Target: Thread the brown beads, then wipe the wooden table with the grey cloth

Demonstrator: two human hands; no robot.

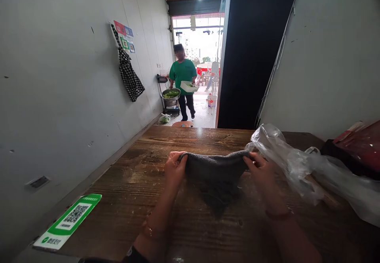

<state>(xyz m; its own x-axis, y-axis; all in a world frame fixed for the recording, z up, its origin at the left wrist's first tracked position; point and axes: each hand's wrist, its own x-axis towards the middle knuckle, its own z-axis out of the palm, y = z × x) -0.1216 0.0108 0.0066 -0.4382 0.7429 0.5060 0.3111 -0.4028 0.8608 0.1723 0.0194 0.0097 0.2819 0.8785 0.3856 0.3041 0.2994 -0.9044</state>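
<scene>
Over the worktop [133, 191], our left hand [175, 164] and right hand [260, 170] are closed in pinches on the top corners of a grey cloth [216, 178], and we hold it spread between them, its lower end pointed. Just beyond our right hand lies a clear bag [293, 164], while a green card [74, 217] sits at the worktop's left edge. Farther off, a person [183, 69] holds a white tub [190, 87].

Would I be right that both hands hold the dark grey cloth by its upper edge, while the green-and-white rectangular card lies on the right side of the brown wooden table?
Not quite: the head view shows the card on the left side of the table; the left hand and right hand do hold the dark grey cloth that way.
</scene>
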